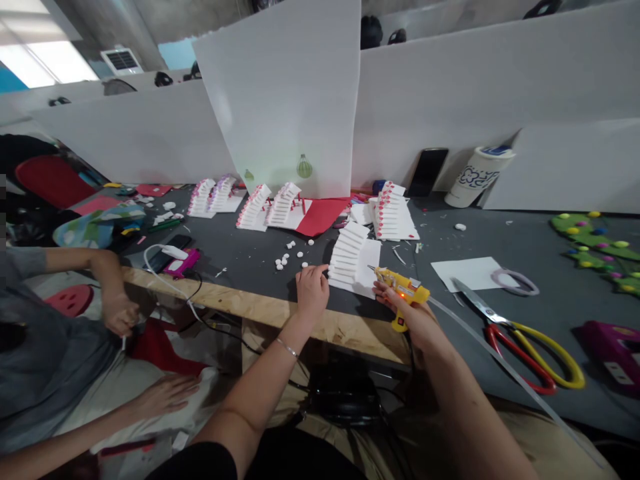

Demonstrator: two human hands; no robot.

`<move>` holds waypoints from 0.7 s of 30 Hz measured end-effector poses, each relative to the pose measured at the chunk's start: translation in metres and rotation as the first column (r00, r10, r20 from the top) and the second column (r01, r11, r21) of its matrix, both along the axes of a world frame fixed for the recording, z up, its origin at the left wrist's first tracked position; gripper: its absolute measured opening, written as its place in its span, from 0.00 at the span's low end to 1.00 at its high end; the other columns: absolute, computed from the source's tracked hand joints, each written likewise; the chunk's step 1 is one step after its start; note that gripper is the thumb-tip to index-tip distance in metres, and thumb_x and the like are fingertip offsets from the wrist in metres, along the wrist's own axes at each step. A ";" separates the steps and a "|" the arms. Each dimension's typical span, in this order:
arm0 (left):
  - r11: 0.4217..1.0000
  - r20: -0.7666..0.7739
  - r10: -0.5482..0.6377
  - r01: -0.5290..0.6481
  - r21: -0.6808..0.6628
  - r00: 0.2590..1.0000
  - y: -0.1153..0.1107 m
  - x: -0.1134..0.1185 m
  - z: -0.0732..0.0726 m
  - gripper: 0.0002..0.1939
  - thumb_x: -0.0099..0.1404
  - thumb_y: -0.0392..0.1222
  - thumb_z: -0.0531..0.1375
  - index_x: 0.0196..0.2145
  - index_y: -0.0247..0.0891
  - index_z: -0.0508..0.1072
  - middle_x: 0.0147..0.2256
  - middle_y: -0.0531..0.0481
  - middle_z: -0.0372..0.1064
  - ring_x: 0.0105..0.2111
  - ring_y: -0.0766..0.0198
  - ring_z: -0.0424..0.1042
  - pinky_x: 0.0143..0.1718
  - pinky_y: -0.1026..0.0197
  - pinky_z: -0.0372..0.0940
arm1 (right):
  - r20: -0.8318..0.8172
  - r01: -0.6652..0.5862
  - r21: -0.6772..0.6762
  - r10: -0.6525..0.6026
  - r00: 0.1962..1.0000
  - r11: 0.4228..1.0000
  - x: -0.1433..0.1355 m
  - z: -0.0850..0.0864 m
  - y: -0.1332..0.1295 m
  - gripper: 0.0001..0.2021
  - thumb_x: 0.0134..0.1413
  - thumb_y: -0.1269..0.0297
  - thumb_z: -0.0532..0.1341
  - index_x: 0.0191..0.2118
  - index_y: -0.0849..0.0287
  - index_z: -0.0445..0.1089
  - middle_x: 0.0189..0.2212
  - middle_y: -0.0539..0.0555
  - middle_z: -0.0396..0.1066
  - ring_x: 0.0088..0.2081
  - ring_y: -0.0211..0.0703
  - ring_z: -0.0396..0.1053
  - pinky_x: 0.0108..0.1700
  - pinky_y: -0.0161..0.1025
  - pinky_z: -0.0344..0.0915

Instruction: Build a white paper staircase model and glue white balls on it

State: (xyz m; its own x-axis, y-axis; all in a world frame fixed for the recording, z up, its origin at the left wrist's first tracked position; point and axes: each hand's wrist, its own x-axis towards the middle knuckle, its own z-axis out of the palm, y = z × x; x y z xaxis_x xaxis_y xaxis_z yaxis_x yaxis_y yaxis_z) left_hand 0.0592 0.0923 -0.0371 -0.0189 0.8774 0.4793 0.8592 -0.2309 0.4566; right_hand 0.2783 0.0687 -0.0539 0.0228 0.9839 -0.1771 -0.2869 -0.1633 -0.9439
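Head view shows a dark grey, matte tabletop (280,241) with a raw, grainy wooden edge (360,330). Near that edge, between the person's two hands, lies a ribbed white piece (345,257) of slim strips fanned in a gentle curve, on a flat, smooth white card (369,255). Beyond it stands a similar stepped piece (388,210) with red dots along one side, and a red sheet (320,215) lies farther left. Small, rounded white pellets (300,255) are scattered left of the ribbed piece. To the right, long-bladed metal scissors (505,327) with one red and one yellow plastic loop rest partly over a plain white sheet (463,272), where a pale purple ring (515,281) also lies.

The right hand (407,308) is closed around a yellow plastic glue gun (407,287), its handle pointing down, an orange light glowing and its thin nozzle aimed left over the card. A long translucent rod (507,365) trails from its rear toward the lower right. The left hand (313,290) is palm down, fingers close together and slightly bent, fingertips at the ribbed piece's lower left edge; whether they pinch it cannot be told. Both forearms reach forward from the near side.
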 end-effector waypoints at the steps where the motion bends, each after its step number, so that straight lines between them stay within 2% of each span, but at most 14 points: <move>1: 1.000 -0.003 -0.002 0.002 0.000 1.000 0.000 0.000 0.000 0.16 0.65 0.28 0.52 0.46 0.39 0.73 0.40 0.44 0.74 0.45 0.55 0.70 0.47 0.53 0.60 | 0.004 -0.010 -0.001 0.010 1.000 1.000 0.000 0.000 0.000 0.22 0.43 0.48 0.71 0.43 0.55 0.77 0.44 0.53 0.78 0.47 0.48 0.74 0.52 0.44 0.69; 9: 1.000 -0.008 -0.004 0.004 -0.001 1.000 0.000 0.000 0.000 0.16 0.64 0.28 0.52 0.45 0.38 0.73 0.39 0.44 0.74 0.43 0.57 0.70 0.46 0.54 0.61 | 0.052 -0.045 0.004 0.045 0.998 0.999 0.001 -0.003 0.002 0.21 0.46 0.47 0.69 0.43 0.53 0.77 0.47 0.53 0.77 0.52 0.53 0.72 0.58 0.50 0.66; 15: 1.000 -0.017 -0.028 0.028 0.007 0.999 0.000 0.001 0.001 0.16 0.64 0.28 0.53 0.46 0.38 0.73 0.39 0.44 0.74 0.44 0.56 0.70 0.46 0.53 0.62 | 0.038 -0.032 -0.016 0.032 0.999 0.999 0.000 -0.002 0.002 0.21 0.43 0.46 0.70 0.42 0.51 0.77 0.45 0.52 0.78 0.52 0.53 0.72 0.59 0.50 0.65; 21: 0.999 -0.017 -0.041 0.041 0.010 0.999 0.000 0.001 0.001 0.16 0.64 0.28 0.53 0.46 0.38 0.73 0.39 0.44 0.74 0.44 0.56 0.70 0.47 0.53 0.62 | 0.046 -0.031 -0.005 0.031 0.998 1.000 0.001 -0.003 0.002 0.23 0.43 0.45 0.69 0.43 0.53 0.77 0.46 0.53 0.77 0.52 0.55 0.72 0.59 0.53 0.64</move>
State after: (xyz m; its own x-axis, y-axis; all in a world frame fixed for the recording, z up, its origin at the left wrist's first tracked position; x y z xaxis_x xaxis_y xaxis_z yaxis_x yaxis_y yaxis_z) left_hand 0.0606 0.0923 -0.0363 0.0251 0.8721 0.4887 0.8565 -0.2708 0.4393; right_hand 0.2789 0.0706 -0.0573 0.0005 0.9835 -0.1811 -0.2380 -0.1758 -0.9552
